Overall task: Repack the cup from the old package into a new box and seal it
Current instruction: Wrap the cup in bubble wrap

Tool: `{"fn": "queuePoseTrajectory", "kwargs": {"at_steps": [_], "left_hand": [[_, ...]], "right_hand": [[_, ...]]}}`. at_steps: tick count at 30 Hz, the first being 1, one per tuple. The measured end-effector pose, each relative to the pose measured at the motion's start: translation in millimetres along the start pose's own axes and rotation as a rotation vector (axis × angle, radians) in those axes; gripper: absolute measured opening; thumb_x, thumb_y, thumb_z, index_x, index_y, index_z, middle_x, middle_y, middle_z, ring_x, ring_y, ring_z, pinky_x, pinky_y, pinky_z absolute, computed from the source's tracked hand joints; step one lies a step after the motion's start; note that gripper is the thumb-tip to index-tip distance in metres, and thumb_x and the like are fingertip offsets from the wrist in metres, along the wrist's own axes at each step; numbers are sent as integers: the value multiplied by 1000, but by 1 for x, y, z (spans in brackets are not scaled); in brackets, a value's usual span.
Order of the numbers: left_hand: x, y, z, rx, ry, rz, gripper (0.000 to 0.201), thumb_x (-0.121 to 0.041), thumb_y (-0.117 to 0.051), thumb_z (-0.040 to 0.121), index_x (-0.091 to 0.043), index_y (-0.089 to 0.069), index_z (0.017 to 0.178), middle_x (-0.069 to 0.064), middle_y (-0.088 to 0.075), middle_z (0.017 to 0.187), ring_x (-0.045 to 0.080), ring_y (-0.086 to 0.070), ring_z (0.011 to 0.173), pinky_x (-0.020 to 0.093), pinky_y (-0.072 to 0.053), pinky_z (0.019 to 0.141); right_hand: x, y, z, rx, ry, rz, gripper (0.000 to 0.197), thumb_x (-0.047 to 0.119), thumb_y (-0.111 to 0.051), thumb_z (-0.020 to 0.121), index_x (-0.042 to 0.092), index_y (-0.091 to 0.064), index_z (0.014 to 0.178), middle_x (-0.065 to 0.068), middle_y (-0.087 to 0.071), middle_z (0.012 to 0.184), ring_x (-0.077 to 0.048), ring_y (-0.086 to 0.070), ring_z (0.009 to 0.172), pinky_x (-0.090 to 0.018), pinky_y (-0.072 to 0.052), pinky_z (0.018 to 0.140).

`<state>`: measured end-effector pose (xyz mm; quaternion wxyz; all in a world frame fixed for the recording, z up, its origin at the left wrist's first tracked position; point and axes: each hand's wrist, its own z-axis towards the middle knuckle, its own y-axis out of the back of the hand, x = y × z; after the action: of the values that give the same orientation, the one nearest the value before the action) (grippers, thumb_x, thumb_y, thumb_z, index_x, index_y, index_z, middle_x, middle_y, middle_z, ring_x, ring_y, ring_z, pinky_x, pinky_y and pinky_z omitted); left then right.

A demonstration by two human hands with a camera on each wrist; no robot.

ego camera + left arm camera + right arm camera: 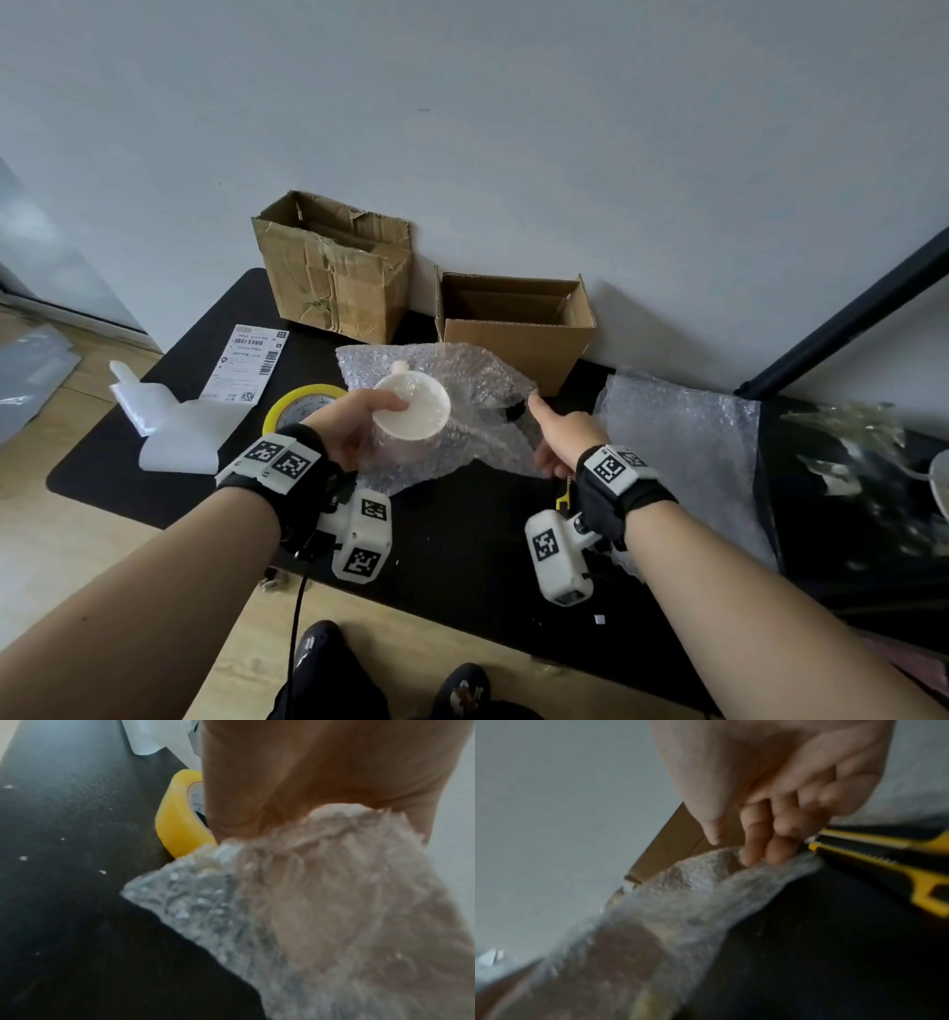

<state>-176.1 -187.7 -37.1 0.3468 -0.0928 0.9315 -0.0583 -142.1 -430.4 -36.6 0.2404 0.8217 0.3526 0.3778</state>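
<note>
Your left hand (354, 424) holds the cup (411, 406); your right hand (562, 437) pinches the bubble wrap (477, 390) beside it.

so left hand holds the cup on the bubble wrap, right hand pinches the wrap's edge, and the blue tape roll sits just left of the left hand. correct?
Not quite: the tape roll is yellow, not blue, as both the head view and the left wrist view show. The rest holds: the left hand holds the cup on the bubble wrap, and the right hand pinches the wrap's edge.
</note>
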Motion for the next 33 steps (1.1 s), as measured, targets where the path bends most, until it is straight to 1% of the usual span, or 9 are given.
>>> {"fn": "queuePoseTrajectory", "kwargs": {"at_steps": [5,8,11,15,19,24,26,29,33], "left_hand": [[5,-6,1,-20,-12,-73,33,-18,-56,89,-6,-47,118,17,-66,92,30,-63,79,35,-48,74],[16,-12,2,18,22,-117,36,-18,-60,86,-4,-53,118,17,-69,95,28,-64,81,35,-47,84],[30,-20,1,68,51,-99,44,-21,-64,83,-7,-52,123,17,-65,111,27,-64,87,37,-53,79],[41,-28,-3,99,112,11,47,-23,-68,81,-8,-51,123,18,-62,113,30,-63,94,38,-53,76],[44,-24,1,62,111,16,49,-20,-69,82,-8,-51,126,16,-63,110,28,-60,101,41,-49,92],[32,-12,14,-145,3,44,108,-36,-85,57,-10,-28,146,12,-41,145,27,-40,132,43,-34,110],[25,-16,14,-228,-146,250,122,-43,-86,53,-10,-19,149,11,-36,148,27,-39,134,43,-35,110],[17,-27,16,-123,-286,434,74,-38,-83,65,-15,-52,128,8,-62,123,23,-62,109,43,-48,98],[10,-35,20,-195,-381,452,13,-27,-71,83,-16,-66,79,8,-70,87,22,-66,78,40,-55,84]], "right_hand": [[-14,-17,-6,541,-58,171,93,88,-35,70,8,-67,106,-12,-74,100,-21,-71,81,-28,-53,69],[-11,-35,-5,533,-30,473,85,76,-51,73,19,-43,135,-14,-60,128,-28,-63,109,-39,-53,87],[-5,-42,-2,428,-12,756,61,53,-65,81,18,-52,130,-10,-61,120,-26,-61,105,-39,-50,91],[-3,-41,-3,325,-18,878,7,12,-60,90,9,-65,89,-6,-61,76,-18,-57,63,-31,-48,58],[-9,-38,-4,314,-40,939,27,12,-48,97,8,-62,74,-2,-64,58,-17,-56,54,-33,-47,57],[-11,-31,-3,256,8,926,24,17,-58,92,-4,-67,102,-18,-66,116,-30,-62,97,-48,-47,93],[-11,-27,-3,260,27,939,15,12,-60,90,0,-65,99,-17,-64,110,-28,-61,94,-40,-51,85],[-11,-22,-2,299,82,941,8,2,-54,92,4,-62,89,-14,-63,87,-21,-61,70,-28,-50,60],[-16,-17,-3,233,133,886,9,7,-57,93,8,-65,89,-7,-67,85,-19,-61,77,-29,-48,71]]}}
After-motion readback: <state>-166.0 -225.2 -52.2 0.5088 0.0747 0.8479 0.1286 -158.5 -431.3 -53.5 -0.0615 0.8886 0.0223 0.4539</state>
